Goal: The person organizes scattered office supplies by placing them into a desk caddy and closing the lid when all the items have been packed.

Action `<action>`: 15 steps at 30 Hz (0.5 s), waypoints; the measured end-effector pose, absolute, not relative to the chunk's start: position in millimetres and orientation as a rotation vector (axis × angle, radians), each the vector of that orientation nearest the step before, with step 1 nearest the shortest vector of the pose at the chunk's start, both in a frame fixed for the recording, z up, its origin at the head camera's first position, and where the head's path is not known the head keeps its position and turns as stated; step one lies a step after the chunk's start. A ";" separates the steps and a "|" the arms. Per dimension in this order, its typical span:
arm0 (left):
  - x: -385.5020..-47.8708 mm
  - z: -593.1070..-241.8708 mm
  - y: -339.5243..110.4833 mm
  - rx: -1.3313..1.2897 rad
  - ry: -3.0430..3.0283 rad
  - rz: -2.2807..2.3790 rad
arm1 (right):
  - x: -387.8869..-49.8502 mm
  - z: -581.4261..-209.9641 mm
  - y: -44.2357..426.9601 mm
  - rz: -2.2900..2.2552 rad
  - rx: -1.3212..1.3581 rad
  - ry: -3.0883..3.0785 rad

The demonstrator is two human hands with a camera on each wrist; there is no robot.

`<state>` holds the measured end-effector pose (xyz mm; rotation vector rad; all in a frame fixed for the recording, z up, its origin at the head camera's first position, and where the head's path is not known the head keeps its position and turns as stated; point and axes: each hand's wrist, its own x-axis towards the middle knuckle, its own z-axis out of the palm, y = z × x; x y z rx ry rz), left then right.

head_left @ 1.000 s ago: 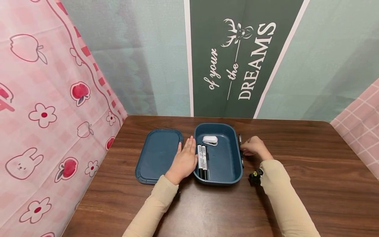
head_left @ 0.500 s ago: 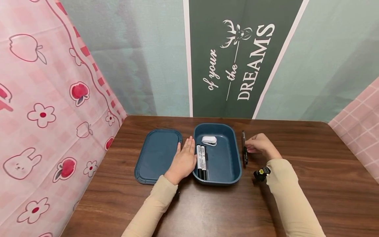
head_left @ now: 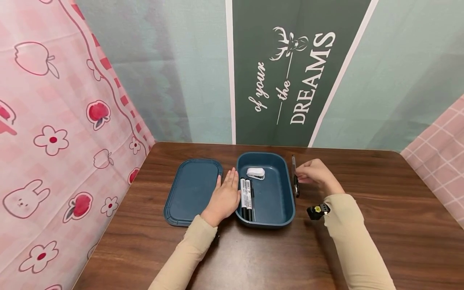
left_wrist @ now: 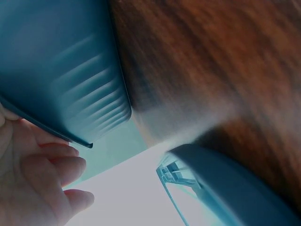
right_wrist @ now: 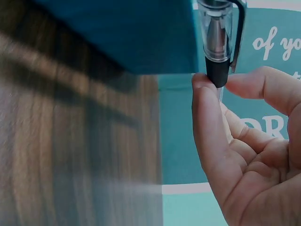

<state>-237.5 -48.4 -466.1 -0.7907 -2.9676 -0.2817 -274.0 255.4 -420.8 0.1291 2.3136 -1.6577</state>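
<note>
In the head view, a blue plastic box (head_left: 272, 198) stands on the table. My left hand (head_left: 224, 199) lies along its left wall with straight fingers touching the rim. Just outside the right wall, my right hand (head_left: 316, 174) pinches a pen (head_left: 296, 188) between thumb and fingertips. The right wrist view shows the pen's clear cap and clip (right_wrist: 217, 37) above the grip, close to the box wall. Inside the box, two black-and-white markers (head_left: 246, 199) and a slim pen (head_left: 253, 203) lie along the left side. A small white stapler (head_left: 255, 173) rests farther back.
The blue lid (head_left: 192, 191) lies flat on the table left of the box, partly under the left hand's reach. Brown wood (head_left: 362, 181) extends to the right. A fabric backdrop (head_left: 188, 80) hangs behind the table's far edge, with pink cloth (head_left: 72, 161) at left.
My right hand first shifted right with the pen, away from the box wall, and then came back left toward it. The left hand and the box's contents have stayed put.
</note>
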 end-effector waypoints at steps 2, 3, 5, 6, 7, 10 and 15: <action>-237.6 -466.4 -48.6 -0.791 -2.964 -0.284 | -274.1 -418.6 252.7 -1.653 0.120 2.311; -237.7 -466.5 -48.7 -0.792 -2.963 -0.280 | -274.0 -417.5 251.3 -1.651 0.115 2.309; -237.4 -466.5 -49.0 -0.795 -2.959 -0.277 | -274.2 -415.7 248.3 -1.641 0.104 2.316; -237.3 -466.4 -49.2 -0.797 -2.959 -0.276 | -274.3 -414.7 246.7 -1.642 0.101 2.318; -237.3 -466.4 -49.3 -0.798 -2.959 -0.275 | -274.3 -413.9 245.0 -1.647 0.098 2.315; -236.7 -466.2 -49.9 -0.800 -2.960 -0.274 | -274.3 -411.3 239.1 -1.647 0.080 2.318; -236.7 -466.6 -50.7 -0.798 -2.966 -0.278 | -274.9 -409.9 227.8 -1.662 0.047 2.302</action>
